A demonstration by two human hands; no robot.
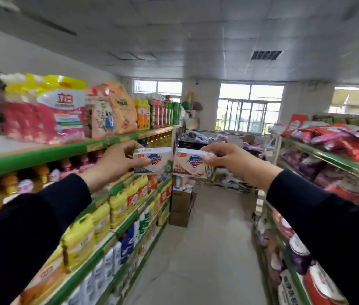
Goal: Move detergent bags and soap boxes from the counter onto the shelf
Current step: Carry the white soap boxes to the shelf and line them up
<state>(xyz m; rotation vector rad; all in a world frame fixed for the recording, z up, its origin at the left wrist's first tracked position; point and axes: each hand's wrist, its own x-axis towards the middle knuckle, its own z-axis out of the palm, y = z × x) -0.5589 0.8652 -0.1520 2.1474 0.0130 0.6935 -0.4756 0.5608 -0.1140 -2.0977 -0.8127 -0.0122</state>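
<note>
My left hand grips a white soap box with a blue shield logo, held up in front of me. My right hand grips a second, pinkish soap box right beside it, the two boxes almost touching. Both are level with the green edge of the top shelf on the left. A large pink and yellow detergent bag lies on that shelf, with smaller bags beside it. A bare white patch of shelf shows at the far left.
Lower left shelves hold yellow jugs and white packs. The right shelving carries red and purple bags. Cardboard boxes stand at the end of the left shelving. A grey floor aisle runs ahead to windows.
</note>
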